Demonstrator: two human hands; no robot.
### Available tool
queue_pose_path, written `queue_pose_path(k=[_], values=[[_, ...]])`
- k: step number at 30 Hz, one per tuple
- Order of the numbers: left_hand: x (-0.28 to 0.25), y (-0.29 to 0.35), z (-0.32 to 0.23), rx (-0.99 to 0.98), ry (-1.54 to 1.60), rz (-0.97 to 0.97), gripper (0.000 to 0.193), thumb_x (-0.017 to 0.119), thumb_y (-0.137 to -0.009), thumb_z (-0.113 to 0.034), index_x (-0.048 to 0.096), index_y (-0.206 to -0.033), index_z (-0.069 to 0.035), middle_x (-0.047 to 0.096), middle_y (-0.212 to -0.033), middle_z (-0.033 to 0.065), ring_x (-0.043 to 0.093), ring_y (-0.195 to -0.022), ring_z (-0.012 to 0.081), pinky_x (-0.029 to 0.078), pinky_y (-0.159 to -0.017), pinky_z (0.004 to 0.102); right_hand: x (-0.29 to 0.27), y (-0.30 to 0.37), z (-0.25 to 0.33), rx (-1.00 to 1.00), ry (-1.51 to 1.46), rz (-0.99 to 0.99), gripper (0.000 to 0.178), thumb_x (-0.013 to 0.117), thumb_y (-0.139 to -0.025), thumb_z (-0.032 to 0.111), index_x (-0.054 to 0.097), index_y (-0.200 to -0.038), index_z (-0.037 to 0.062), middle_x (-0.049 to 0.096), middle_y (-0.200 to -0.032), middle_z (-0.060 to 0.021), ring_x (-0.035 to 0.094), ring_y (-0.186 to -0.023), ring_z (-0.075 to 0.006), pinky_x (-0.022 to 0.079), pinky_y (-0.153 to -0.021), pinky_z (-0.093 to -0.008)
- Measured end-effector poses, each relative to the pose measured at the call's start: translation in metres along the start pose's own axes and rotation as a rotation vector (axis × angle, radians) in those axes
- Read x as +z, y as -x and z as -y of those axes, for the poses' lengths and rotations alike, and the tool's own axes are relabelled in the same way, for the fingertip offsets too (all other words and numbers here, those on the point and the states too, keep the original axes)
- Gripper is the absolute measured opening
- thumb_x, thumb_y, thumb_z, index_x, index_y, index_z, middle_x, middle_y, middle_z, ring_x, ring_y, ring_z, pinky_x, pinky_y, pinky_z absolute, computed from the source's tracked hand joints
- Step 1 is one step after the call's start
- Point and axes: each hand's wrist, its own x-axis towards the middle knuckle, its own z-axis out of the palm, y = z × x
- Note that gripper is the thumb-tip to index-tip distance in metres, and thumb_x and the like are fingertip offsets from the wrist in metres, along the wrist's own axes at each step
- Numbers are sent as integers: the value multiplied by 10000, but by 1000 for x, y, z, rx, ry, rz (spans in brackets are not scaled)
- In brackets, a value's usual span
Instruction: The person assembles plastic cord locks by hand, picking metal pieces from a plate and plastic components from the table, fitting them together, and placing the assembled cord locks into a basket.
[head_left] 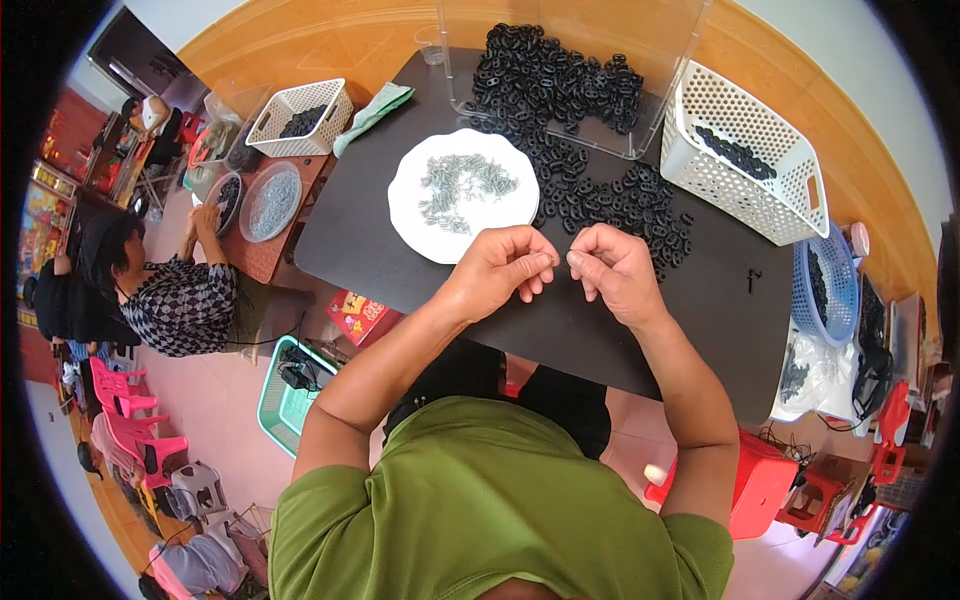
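My left hand [503, 270] and my right hand [617, 272] are raised over the near part of the dark table [700, 340], fingertips nearly meeting. Both are pinched closed; whatever lies between the fingers is too small to make out. Just beyond my left hand, a white scalloped plate [408, 215] bears a scatter of small silvery metal pieces [455, 190]. Past my right hand spreads a heap of black oval pieces [630, 215], each with holes. It runs back into a clear plastic box [640, 152], where many more are piled [550, 80].
A white perforated basket [740, 195] with black pieces stands at the table's right, beside a blue basket [848, 325]. A small black piece [751, 280] lies apart. Left are a green cloth [375, 115] and another white basket [335, 110]. A co-worker [180, 300] sits at a side table.
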Motion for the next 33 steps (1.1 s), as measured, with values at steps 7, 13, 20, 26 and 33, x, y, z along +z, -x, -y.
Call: queue_pose_path(k=[7,13,20,26,33], values=[[3,1,2,9,-40,4,96,532,-882,-97,565,-886,-7,565,-721,12,518,-600,57,442,-525,190,0,1,-1,-3,47,0,105,595,-822,96,553,-761,20,530,-623,8,453,-474,-28,354,-404,-174],[4,1,2,20,-95,-9,86,517,-881,-77,558,-862,-4,552,-702,6,506,-595,49,441,-512,186,1,1,-3,3,58,16,120,596,-823,107,547,-749,26,525,-606,13,448,-450,-27,344,-395,-173],[6,2,-2,19,-186,-37,87,525,-871,-69,560,-833,1,550,-674,3,503,-577,47,432,-490,188,2,2,-2,7,74,32,141,593,-823,102,526,-721,31,519,-585,18,442,-435,-26,335,-377,-180],[10,-3,-8,-27,-254,-59,77,531,-859,-54,559,-820,6,557,-651,13,506,-547,56,422,-457,195,5,2,-4,13,108,-7,149,585,-825,91,512,-709,31,504,-563,19,431,-430,-27,328,-377,-187],[12,-14,-14,-35,-378,-31,77,537,-848,-52,551,-828,21,560,-642,28,520,-535,70,435,-456,215,-3,-1,-2,-52,219,-29,123,567,-826,47,514,-717,25,507,-599,2,439,-450,-36,357,-392,-187]])
